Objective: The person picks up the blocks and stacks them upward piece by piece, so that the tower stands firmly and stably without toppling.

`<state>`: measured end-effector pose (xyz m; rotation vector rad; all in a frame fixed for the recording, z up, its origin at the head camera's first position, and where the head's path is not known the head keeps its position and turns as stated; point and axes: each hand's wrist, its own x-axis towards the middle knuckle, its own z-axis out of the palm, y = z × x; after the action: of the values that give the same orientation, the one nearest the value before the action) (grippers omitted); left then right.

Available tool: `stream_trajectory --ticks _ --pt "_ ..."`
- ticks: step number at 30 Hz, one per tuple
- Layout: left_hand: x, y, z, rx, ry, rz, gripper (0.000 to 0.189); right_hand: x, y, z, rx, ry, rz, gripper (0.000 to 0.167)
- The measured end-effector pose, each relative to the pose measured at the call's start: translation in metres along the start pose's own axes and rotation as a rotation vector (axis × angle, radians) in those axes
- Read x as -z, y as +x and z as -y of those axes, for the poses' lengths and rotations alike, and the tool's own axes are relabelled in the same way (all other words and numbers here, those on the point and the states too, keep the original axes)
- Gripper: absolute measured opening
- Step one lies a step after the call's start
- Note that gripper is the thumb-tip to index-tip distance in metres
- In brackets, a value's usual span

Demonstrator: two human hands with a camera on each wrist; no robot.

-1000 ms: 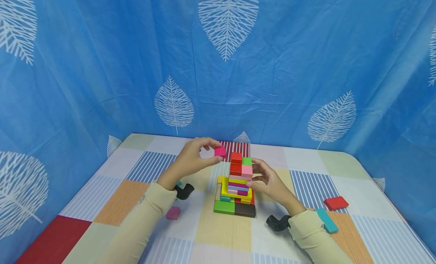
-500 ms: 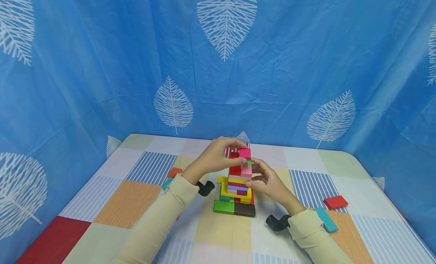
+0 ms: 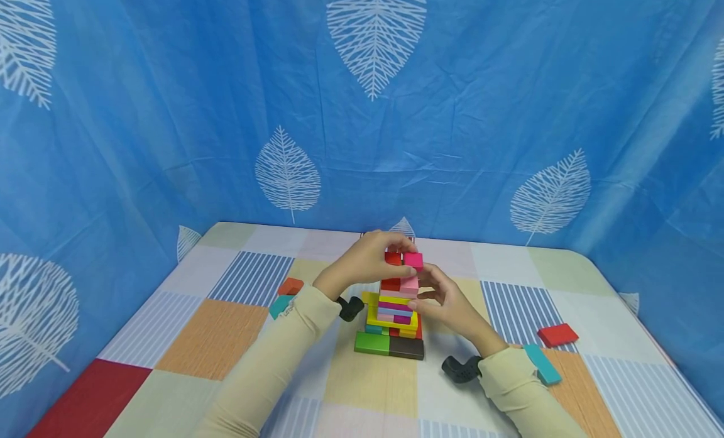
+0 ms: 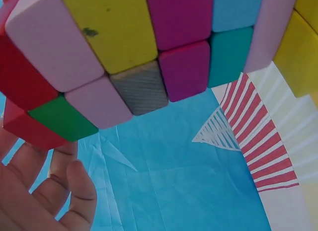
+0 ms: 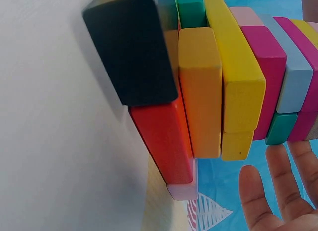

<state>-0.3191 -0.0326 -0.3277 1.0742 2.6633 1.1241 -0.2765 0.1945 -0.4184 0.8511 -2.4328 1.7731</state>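
Observation:
A tower of coloured blocks (image 3: pixel 396 300) stands in the head view, wider at its base than above. At its top, my left hand (image 3: pixel 372 259) pinches a bright pink block (image 3: pixel 414 261) between thumb and fingers, beside a red block (image 3: pixel 391 258). My right hand (image 3: pixel 451 305) is at the tower's right side, thumb toward the front and fingers toward the back. Seen from the right wrist, its fingertips (image 5: pixel 278 159) reach up to a small teal block (image 5: pixel 281 127). The left wrist view has left-hand fingers (image 4: pixel 82 191) below the tower's red end block (image 4: pixel 30 129).
A green block (image 3: pixel 372 343) and a dark block (image 3: pixel 406 347) form the base's front edge. To the right lie a red block (image 3: pixel 557 335) and a teal block (image 3: pixel 542 364). Orange (image 3: pixel 291 286) and teal (image 3: pixel 279 306) pieces lie left, partly behind the left sleeve.
My left hand has brought the bright pink block from the left over to the tower's top right, then slightly lower and further right. The right hand has stayed at the tower's side.

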Motion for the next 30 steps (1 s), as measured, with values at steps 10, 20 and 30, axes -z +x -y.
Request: stream_trajectory --ticks 10,20,30 --pt "0.001 -0.001 0.001 0.042 0.027 0.002 0.04 0.001 0.001 0.002 -0.012 0.005 -0.001 0.069" --pt "0.016 -0.018 0.007 0.036 -0.014 -0.018 0.058 0.0 -0.001 0.001 -0.03 0.021 -0.008 0.071" --pt "0.04 -0.071 0.037 0.038 -0.015 -0.056 0.036 -0.001 -0.002 0.0 -0.02 0.014 -0.02 0.073"
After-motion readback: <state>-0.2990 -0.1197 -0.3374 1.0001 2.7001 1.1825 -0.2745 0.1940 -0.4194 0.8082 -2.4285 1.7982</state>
